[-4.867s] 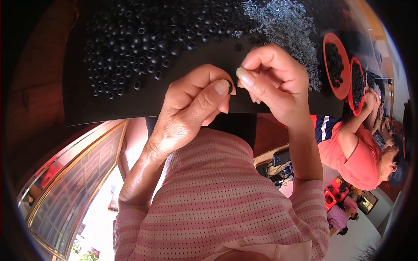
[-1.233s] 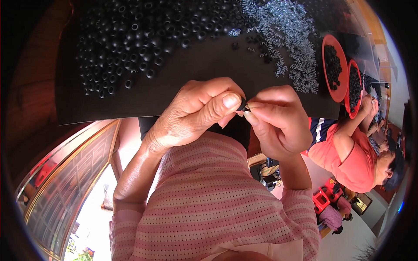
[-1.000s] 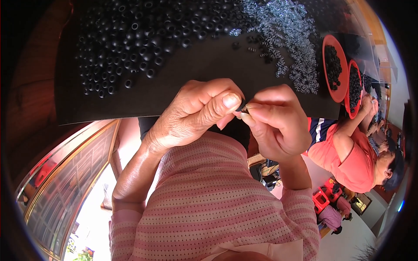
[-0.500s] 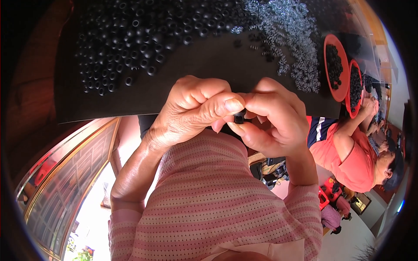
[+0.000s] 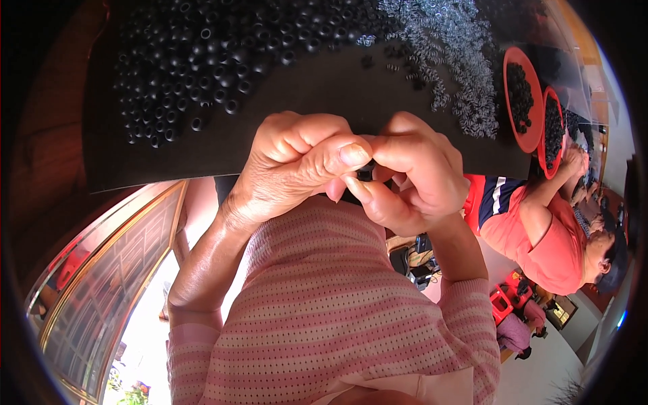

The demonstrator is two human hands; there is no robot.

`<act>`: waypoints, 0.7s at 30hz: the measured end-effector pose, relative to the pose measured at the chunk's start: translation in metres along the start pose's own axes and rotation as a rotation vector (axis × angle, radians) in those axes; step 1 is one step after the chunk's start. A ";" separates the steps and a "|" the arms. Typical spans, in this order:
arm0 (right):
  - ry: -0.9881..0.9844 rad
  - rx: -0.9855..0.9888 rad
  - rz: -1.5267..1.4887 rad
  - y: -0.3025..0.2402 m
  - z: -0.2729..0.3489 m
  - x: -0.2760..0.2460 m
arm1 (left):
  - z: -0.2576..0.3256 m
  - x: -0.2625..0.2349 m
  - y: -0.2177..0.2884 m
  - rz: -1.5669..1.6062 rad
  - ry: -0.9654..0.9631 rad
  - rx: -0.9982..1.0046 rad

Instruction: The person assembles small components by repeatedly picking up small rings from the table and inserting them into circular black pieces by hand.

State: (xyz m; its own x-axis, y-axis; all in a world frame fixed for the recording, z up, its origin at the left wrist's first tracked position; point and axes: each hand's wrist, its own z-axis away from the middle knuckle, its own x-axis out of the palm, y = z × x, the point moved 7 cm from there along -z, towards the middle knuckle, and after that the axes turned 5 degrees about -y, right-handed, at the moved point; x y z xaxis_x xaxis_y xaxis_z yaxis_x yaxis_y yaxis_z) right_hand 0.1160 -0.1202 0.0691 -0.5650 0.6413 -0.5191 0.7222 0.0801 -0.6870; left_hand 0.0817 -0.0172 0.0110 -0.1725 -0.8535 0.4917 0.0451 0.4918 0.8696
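Note:
Close together in front of my body, just off the near edge of the dark tabletop, my left hand (image 5: pixel 297 165) and my right hand (image 5: pixel 422 172) meet at the fingertips. Both are closed in a pinch around a small black plastic part (image 5: pixel 365 174). Fingers cover most of it, and only a dark sliver shows between them. Beyond my left hand lie many small black hollow caps (image 5: pixel 202 57), scattered loose. Past my right hand is a heap of small metal coil springs (image 5: pixel 466 74).
Two red bowls (image 5: pixel 511 101) with small black parts stand at the table's right. A few loose dark pieces lie beside the springs. Along the right side a co-worker in an orange-red shirt (image 5: pixel 560 246) sits with hands near the bowls. A glazed panel (image 5: pixel 101 290) stands at lower left.
Both hands have shifted slightly left and up in the picture, the right one more. Its thumb and index finger have come nearer the left fingertips, so less of the black part shows.

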 end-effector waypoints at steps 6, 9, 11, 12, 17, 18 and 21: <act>0.017 0.010 0.100 -0.002 0.003 -0.004 | -0.001 0.001 -0.003 0.067 0.001 -0.134; 0.025 0.069 0.134 -0.004 0.007 -0.003 | -0.001 0.001 -0.005 0.078 0.027 -0.154; 0.142 0.107 0.138 -0.001 0.016 -0.005 | -0.002 0.001 -0.005 -0.049 0.044 -0.100; 0.143 0.106 0.138 0.000 0.018 -0.004 | -0.001 -0.001 -0.007 -0.049 0.043 -0.100; 0.211 -0.091 0.285 -0.007 0.019 -0.003 | -0.002 -0.003 -0.008 -0.055 0.029 -0.063; 0.212 -0.090 0.285 -0.007 0.021 -0.003 | -0.002 -0.002 -0.008 -0.055 0.029 -0.065; 0.136 -0.044 0.347 -0.005 0.027 -0.001 | -0.001 -0.002 -0.007 -0.102 0.059 -0.065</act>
State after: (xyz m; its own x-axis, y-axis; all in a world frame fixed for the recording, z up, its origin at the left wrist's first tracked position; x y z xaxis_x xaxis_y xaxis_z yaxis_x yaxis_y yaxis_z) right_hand 0.1026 -0.1418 0.0593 -0.2273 0.7310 -0.6434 0.8796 -0.1293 -0.4577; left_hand 0.0830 -0.0193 0.0037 -0.1216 -0.9080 0.4010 0.0938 0.3917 0.9153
